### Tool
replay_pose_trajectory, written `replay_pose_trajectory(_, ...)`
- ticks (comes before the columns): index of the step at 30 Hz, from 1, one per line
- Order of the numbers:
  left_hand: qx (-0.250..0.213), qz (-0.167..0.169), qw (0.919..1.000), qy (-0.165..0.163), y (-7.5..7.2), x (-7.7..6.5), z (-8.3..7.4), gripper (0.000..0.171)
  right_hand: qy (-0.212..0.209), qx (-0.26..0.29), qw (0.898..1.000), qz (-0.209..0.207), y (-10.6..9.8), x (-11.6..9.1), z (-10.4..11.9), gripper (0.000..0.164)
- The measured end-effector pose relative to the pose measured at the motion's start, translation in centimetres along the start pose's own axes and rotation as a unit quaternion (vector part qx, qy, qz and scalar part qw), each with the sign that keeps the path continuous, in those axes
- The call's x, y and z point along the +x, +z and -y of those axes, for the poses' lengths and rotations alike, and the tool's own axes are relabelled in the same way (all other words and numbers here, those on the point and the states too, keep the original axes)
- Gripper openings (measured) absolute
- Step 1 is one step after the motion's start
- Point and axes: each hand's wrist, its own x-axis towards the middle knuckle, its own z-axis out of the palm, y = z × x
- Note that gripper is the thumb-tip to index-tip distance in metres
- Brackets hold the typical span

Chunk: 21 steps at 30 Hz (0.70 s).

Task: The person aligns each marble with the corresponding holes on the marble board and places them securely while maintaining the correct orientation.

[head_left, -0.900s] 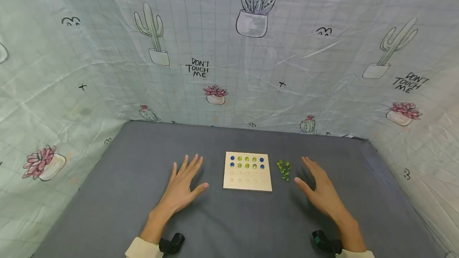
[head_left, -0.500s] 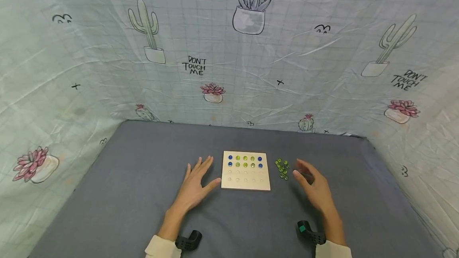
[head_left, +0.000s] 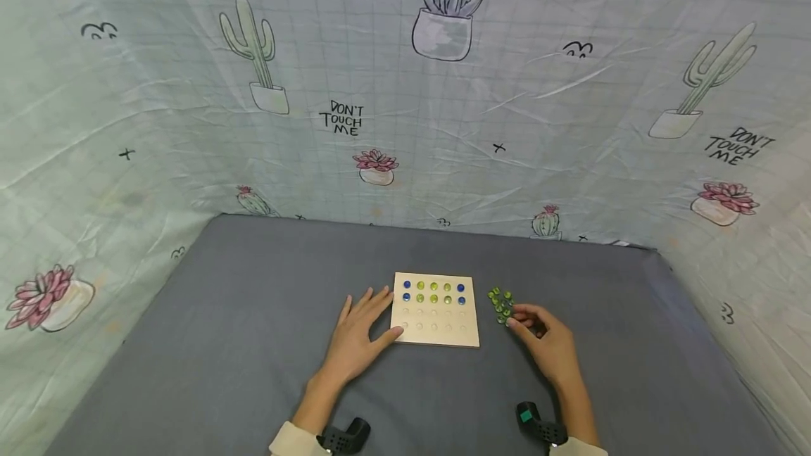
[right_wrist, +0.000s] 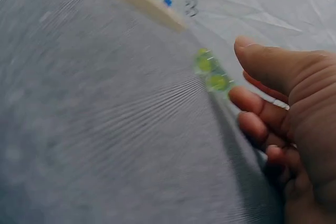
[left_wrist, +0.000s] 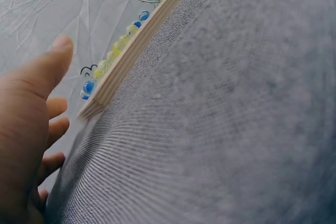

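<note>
Glossy green round marbles point(head_left: 499, 308), seemingly glass, lie in a loose cluster just right of the square pale wooden board point(head_left: 434, 336). Each is probably light, hard and slippery, apt to roll; a fingertip pinch round its sides looks best. Right of the board, the right hand point(head_left: 548, 347) curves at the cluster, thumb and fingers parted, apparently holding none. At the board's left edge, the left hand point(head_left: 355, 343) spreads its fingers, gripping nothing; contact is unclear.

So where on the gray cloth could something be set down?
Bare cloth lies beyond the board, left of the left hand and right of the right hand. The gap between board and right hand is crowded with green beads.
</note>
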Motion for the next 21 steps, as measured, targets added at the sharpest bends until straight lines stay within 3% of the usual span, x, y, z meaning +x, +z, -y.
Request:
replay_pose_trajectory(6,0.009,0.007,0.9995,0.028,0.12,0.06,0.18,0.066,-0.022,-0.026,0.999,0.001,0.32,0.09,-0.16,0.028)
replay_pose_trajectory(12,0.027,0.033,0.9988,0.023,0.20,-0.18,0.09,0.068,-0.009,-0.039,0.999,0.002,0.35,-0.34,-0.38,0.027)
replay_pose_trajectory(21,0.038,0.031,0.9983,0.030,0.28,0.10,0.44,0.069,-0.023,-0.045,0.999,0.000,0.58,0.28,-0.41,0.025)
